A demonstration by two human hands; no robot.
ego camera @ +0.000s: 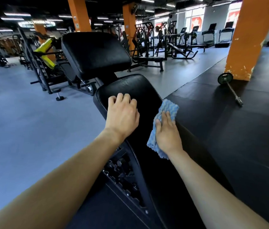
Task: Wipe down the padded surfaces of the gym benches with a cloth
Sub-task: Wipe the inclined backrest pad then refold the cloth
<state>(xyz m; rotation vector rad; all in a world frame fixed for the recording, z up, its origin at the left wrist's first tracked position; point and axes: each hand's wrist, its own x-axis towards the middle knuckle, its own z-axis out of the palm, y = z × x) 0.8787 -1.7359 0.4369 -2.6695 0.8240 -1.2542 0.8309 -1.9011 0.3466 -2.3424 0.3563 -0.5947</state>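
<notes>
1. Your left hand [122,116] sits on the bench pad [130,86] near its left edge, fingers curled, tips down, holding nothing. Likely a brace to steady your reach.
2. Your right hand [167,134] lies flat, fingers straight, pressing the blue cloth [168,106] onto the pad's right edge. A flat palm spreads the wiping pressure.
3. Cloth: ridged blue-and-white weave, folded, showing beyond your fingertips and wrist.
4. Pad: black, glossy, faintly scuffed toward its far end.
</notes>
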